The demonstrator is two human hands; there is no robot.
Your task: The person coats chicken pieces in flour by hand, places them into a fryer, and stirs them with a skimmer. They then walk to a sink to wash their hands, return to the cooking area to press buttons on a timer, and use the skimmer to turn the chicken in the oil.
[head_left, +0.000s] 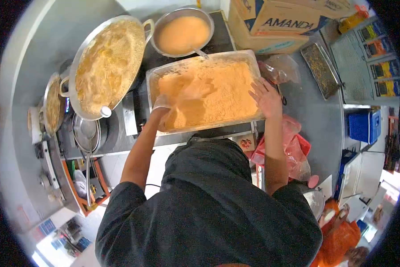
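A rectangular metal tray [203, 127] of orange-tinted flour [226, 93] lies in front of me. My left hand [163, 106] is at the tray's left side, low over the flour. Something whitish and translucent covers or sits at this hand. Its fingers are blurred against the flour, so their grip is hidden. My right hand [267, 97] rests at the tray's right rim with its fingers spread, holding nothing. Just behind the tray stands a metal bowl [153, 35] of orange batter [184, 34], a metal handle leaning out of it towards the tray.
On the left, a large two-handled wok [73, 84] holds bubbling oil with frying pieces. A second pan [45, 104] and a strainer [88, 129] are beside it. Cardboard boxes [275, 22] stand behind; red plastic bags [293, 147] lie right. A person in orange [342, 238] is lower right.
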